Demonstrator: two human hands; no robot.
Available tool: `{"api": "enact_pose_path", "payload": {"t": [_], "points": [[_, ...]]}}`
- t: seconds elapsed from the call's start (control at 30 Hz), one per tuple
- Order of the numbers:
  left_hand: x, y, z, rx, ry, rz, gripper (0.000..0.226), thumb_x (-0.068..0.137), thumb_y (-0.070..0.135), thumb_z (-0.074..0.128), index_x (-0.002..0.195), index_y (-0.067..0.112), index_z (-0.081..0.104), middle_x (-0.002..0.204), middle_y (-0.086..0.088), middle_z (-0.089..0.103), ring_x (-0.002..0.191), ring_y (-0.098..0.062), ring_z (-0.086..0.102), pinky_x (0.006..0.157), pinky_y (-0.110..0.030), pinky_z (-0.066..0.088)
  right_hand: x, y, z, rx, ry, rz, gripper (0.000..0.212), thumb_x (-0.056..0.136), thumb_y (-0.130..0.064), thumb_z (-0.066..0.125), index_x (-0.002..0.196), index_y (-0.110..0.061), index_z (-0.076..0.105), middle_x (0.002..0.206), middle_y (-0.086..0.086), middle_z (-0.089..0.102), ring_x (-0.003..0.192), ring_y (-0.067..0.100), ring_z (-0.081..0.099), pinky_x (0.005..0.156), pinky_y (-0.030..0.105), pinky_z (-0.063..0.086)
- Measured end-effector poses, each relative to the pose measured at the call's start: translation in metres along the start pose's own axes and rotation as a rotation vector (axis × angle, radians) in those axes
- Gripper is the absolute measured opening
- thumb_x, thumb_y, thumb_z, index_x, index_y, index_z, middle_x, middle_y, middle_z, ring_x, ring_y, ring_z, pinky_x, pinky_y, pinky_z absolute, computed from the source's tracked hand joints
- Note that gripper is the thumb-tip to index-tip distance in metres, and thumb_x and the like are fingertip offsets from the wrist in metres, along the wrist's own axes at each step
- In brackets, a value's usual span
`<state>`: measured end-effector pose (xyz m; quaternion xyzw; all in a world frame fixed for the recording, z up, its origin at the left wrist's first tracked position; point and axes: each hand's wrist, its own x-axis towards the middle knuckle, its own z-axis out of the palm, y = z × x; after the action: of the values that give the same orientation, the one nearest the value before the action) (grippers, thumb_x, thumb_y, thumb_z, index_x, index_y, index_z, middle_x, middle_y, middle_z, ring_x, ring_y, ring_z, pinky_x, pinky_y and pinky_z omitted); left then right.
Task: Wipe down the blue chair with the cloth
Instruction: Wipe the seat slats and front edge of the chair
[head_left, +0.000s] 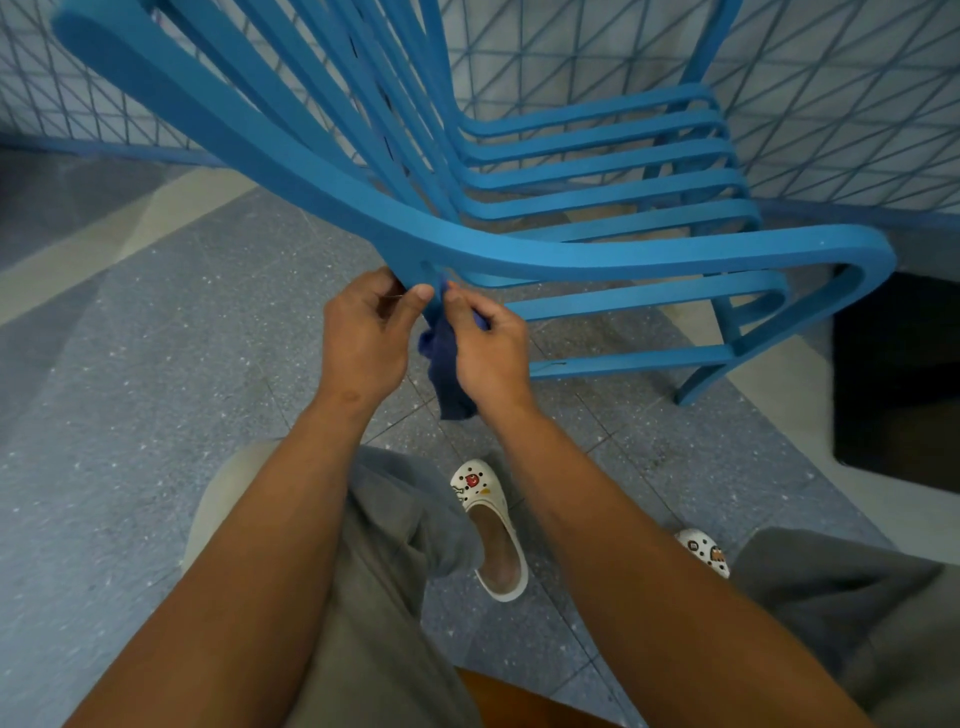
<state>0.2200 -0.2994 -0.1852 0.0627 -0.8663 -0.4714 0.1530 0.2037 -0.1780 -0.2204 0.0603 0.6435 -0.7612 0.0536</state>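
Seen from above, looking down past grey trousers (395, 519) and white clogs (493, 530) on a speckled grey floor (130, 415). Two bare forearms reaching forward, meeting at the near edge of the chair. Left hand (363, 338) curled around the underside of the nearest slat, steadying it. Right hand (485, 348) pinching a dark blue cloth (449, 374) between thumb and fingers, pressing its upper end against the same slat while the rest hangs loose below. Cloth looks soft, light and limp, likely to bunch; best gathered into a pad in the palm. Beyond the hands, the blue chair (597, 254), made of long curved slats sweeping from high backrest at upper left to seat edge at right. Likely rigid and fairly sturdy; best held by one slat. Behind it, a wire mesh fence (831, 104).
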Motion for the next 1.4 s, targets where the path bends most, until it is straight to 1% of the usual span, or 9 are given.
{"api": "enact_pose_path", "payload": {"t": [0.13,0.3,0.43,0.53,0.8,1.07,1.23,1.33,1.4], "points": [[0.000,-0.001,-0.001,0.013,-0.015,-0.014,0.007,0.099,0.021,0.065,0.100,0.022,0.072,0.086,0.019,0.071,0.078,0.007,0.067,0.069,-0.008,0.047,-0.003,0.003,0.009,0.068,0.033,-0.055,0.015,0.100,-0.023,0.065,0.101,-0.034,0.076,0.095,-0.019,0.075,0.099,-0.003,0.069,0.083,0.010,0.050],[0.001,-0.002,-0.001,0.074,-0.012,-0.006,0.005,0.098,0.028,0.067,0.098,0.026,0.071,0.073,0.033,0.065,0.072,0.012,0.063,0.065,-0.004,0.044,0.000,0.026,-0.008,-0.059,0.042,0.132,0.026,0.103,-0.024,0.060,0.107,-0.003,0.076,0.101,0.010,0.075,0.102,0.019,0.070,0.087,0.026,0.055],[0.001,-0.006,0.002,0.079,-0.009,0.006,0.006,0.097,0.026,0.067,0.093,0.029,0.070,0.073,0.034,0.066,0.068,0.008,0.062,0.063,-0.006,0.045,-0.002,0.017,0.001,0.010,0.047,0.078,0.019,0.101,-0.030,0.062,0.101,-0.020,0.078,0.094,-0.007,0.077,0.094,0.004,0.071,0.076,0.011,0.052],[0.001,-0.011,0.003,0.031,-0.028,-0.024,0.006,0.097,0.023,0.068,0.095,0.027,0.072,0.078,0.025,0.071,0.072,0.004,0.066,0.068,-0.016,0.053,-0.010,0.017,0.008,0.048,0.037,0.010,0.015,0.100,-0.034,0.063,0.103,-0.034,0.077,0.099,-0.016,0.076,0.100,-0.002,0.069,0.082,0.013,0.054],[0.001,-0.013,0.007,0.162,-0.080,-0.029,0.005,0.096,0.027,0.069,0.100,0.028,0.070,0.072,0.028,0.061,0.065,0.016,0.058,0.062,-0.002,0.043,-0.003,0.059,-0.025,-0.147,-0.060,0.197,0.030,0.103,-0.036,0.058,0.107,-0.012,0.076,0.095,0.005,0.076,0.097,0.018,0.071,0.086,0.033,0.056],[0.004,-0.016,0.006,0.135,-0.123,-0.068,0.007,0.095,0.021,0.070,0.094,0.027,0.072,0.064,0.028,0.064,0.062,0.011,0.060,0.059,-0.005,0.044,-0.009,0.034,-0.002,-0.024,-0.005,0.018,0.019,0.103,-0.037,0.056,0.103,-0.035,0.075,0.103,-0.014,0.075,0.102,-0.002,0.067,0.084,0.011,0.051],[0.004,-0.018,0.007,0.169,-0.136,-0.072,0.014,0.095,0.027,0.069,0.106,0.021,0.075,0.076,0.020,0.067,0.074,-0.003,0.067,0.062,-0.014,0.050,-0.007,0.067,-0.026,-0.207,-0.054,0.162,0.039,0.107,-0.031,0.051,0.093,-0.002,0.072,0.088,0.019,0.071,0.090,0.031,0.069,0.080,0.044,0.056],[0.004,-0.020,0.008,0.173,-0.141,-0.063,0.012,0.096,0.026,0.069,0.106,0.022,0.074,0.075,0.023,0.065,0.070,0.004,0.065,0.060,-0.009,0.047,-0.006,0.061,-0.020,-0.162,-0.064,0.174,0.035,0.106,-0.041,0.050,0.099,-0.017,0.075,0.088,-0.002,0.073,0.088,0.007,0.069,0.075,0.026,0.052],[0.004,-0.021,0.008,0.159,-0.151,-0.056,0.006,0.096,0.022,0.069,0.101,0.022,0.073,0.071,0.027,0.063,0.065,0.014,0.062,0.060,-0.003,0.044,-0.007,0.056,-0.008,-0.076,-0.061,0.122,0.030,0.105,-0.035,0.050,0.125,-0.026,0.071,0.107,-0.013,0.069,0.104,-0.005,0.063,0.091,0.018,0.049]]}}
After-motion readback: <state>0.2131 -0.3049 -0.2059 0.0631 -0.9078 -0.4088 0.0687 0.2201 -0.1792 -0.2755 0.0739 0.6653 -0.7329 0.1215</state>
